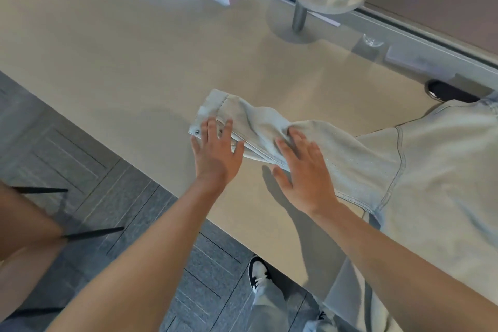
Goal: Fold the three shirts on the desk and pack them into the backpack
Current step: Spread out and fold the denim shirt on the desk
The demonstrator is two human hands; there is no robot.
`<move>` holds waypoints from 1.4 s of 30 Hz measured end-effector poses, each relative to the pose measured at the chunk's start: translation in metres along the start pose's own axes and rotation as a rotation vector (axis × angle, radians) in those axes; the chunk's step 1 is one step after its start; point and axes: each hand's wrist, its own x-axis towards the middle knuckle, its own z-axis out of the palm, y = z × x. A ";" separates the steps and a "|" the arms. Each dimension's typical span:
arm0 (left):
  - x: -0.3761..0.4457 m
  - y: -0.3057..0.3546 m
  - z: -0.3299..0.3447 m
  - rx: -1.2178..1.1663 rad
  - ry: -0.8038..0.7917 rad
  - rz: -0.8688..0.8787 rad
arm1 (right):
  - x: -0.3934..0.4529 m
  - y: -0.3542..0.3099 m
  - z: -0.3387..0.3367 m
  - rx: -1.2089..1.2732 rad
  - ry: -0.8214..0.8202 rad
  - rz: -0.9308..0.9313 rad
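Here both hands lie flat with straight fingers on a pale denim shirt (404,159) spread over the counter (121,67). The left hand (215,151) presses the sleeve cuff (213,113); the right hand (304,170), just beside it, presses the sleeve (258,121) nearer the shirt's body.

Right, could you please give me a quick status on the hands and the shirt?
Left hand open, flat on sleeve cuff. Right hand open, pressing sleeve. Denim shirt unfolded on desk. Nothing in the way.
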 end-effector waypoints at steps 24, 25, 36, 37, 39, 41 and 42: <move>0.046 -0.061 -0.066 -0.838 0.057 -0.067 | 0.034 -0.044 0.038 -0.089 -0.068 0.053; 0.038 -0.065 -0.079 -0.882 0.088 -0.050 | 0.033 -0.047 0.035 -0.076 -0.056 0.048; -0.038 -0.079 -0.069 0.007 -0.066 -0.286 | -0.022 -0.056 0.017 0.003 -0.155 -0.027; -0.042 -0.068 -0.066 0.032 0.007 -0.261 | -0.025 -0.053 0.014 0.014 -0.150 -0.034; -0.047 -0.047 -0.057 -0.059 0.108 -0.227 | -0.024 -0.046 0.008 0.048 -0.118 -0.023; -0.042 -0.037 -0.049 -0.274 0.157 -0.258 | -0.016 -0.035 0.001 0.086 -0.089 -0.004; -0.036 -0.035 -0.048 -0.400 0.160 -0.293 | -0.012 -0.029 -0.001 0.102 -0.088 -0.007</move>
